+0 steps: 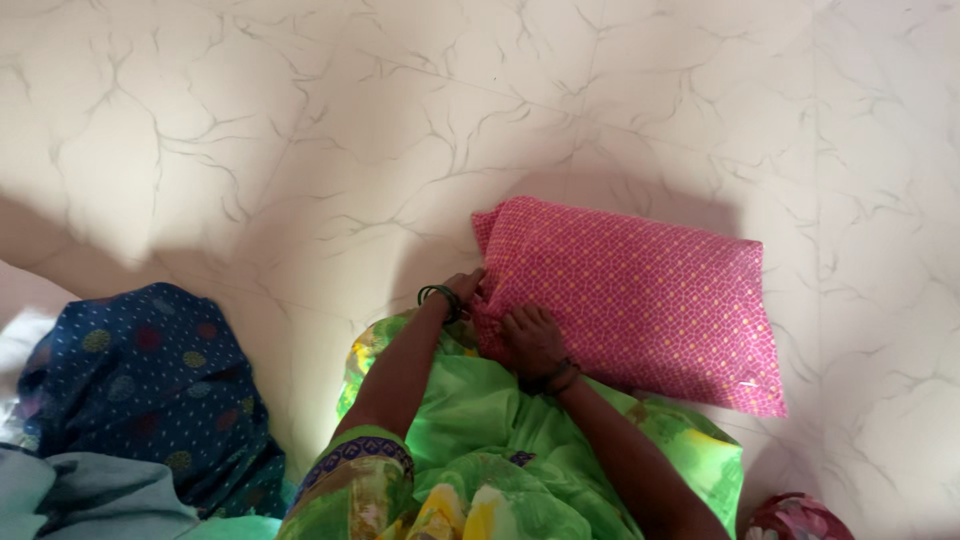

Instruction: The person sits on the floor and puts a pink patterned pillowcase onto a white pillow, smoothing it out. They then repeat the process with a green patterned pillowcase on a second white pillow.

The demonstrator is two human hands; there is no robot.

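A: Pink diamond-patterned fabric pillow [640, 300] flat on white marbled floor tiles [250, 130], near end against lap. Left hand [466, 288] pinching the cover's open edge; right hand [532, 340] pressed on the same end, grip unclear.

B: Risk: edge slipping free, seam bunching. Count: one pillow, one blue dotted cloth heap [140, 390], two hands.

We have one view only, from a camera on our head, looking almost straight down over our lap at the white marbled floor [300, 120]. It sits close above the pink pillow [640, 300], which lies just right of centre. Left of the pillow, the frame's edge cuts a blue dotted cloth [140, 390].
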